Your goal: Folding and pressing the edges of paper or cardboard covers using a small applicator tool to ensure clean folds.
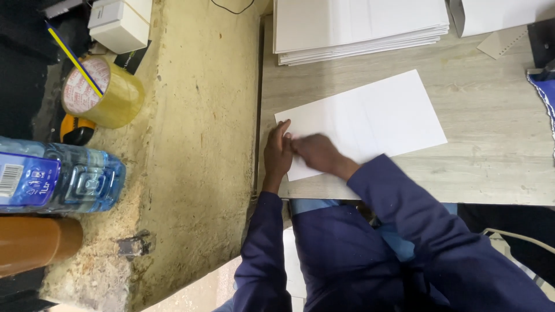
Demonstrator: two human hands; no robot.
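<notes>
White sheet of paper [370, 118] lying flat on the grey wooden table [491, 167], left hand [278, 155] pressing its near corner with fingers straight, right hand [317, 152] blurry and loosely curled on the sheet, touching the left, stack of white paper [358, 26] behind, tape roll [104, 92] and water bottle [58, 182] off left

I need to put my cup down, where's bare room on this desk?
Bare wood lies right of the white sheet, below the paper stack, towards the blue cloth. Crowded: the left hand and right hand on the sheet's corner.
</notes>
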